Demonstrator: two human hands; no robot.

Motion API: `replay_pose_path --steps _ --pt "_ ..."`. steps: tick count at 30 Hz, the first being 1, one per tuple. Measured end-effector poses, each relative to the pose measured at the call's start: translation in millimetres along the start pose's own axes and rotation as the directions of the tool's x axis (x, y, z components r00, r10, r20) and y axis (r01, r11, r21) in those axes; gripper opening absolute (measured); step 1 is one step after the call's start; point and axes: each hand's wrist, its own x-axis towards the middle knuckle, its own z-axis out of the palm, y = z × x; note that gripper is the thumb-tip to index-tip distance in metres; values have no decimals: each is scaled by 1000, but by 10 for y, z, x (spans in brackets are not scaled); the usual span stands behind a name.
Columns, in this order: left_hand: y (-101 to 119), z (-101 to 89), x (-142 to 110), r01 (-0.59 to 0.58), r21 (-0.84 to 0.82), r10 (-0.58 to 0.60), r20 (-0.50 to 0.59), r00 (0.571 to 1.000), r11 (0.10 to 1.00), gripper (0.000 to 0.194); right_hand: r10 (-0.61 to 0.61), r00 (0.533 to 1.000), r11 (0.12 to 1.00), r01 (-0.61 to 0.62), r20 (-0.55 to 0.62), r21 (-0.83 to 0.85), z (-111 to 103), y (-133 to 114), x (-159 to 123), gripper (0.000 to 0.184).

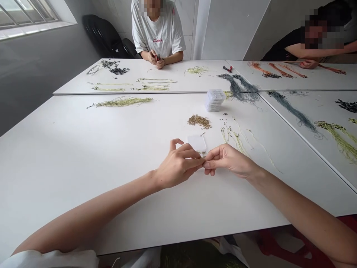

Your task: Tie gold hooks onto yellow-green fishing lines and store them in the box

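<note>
Over the near table, my left hand (180, 163) and my right hand (227, 162) meet, fingertips pinched together. What they hold between them is too small and covered to make out. Just behind my left fingers lies a small clear plastic box (196, 143), partly hidden by them, with something thin and yellowish at its near edge. A pile of small gold-coloured metal pieces (199, 121) sits beyond the box. To the right, beyond my right hand, several yellow-green cords (239, 142) with dark hook-like ends are spread out.
A stack of clear plastic boxes (214, 100) stands farther back beside bundled grey cords (240, 87). Yellow-green cords (122, 102) lie at the left. Across the table a person (158, 33) holds red-handled pliers (157, 57); another person (295, 48) leans near orange cords (281, 70).
</note>
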Motion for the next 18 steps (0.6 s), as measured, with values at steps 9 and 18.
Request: replay_pose_path --steps 9,18 --pt "-96 1 -61 88 -91 -89 -4 996 992 22 60 998 996 -62 -36 -65 82 -62 87 28" --pt "-202 -102 -90 99 -205 -87 71 994 974 18 -46 988 949 -3 -147 -315 266 -87 108 16"
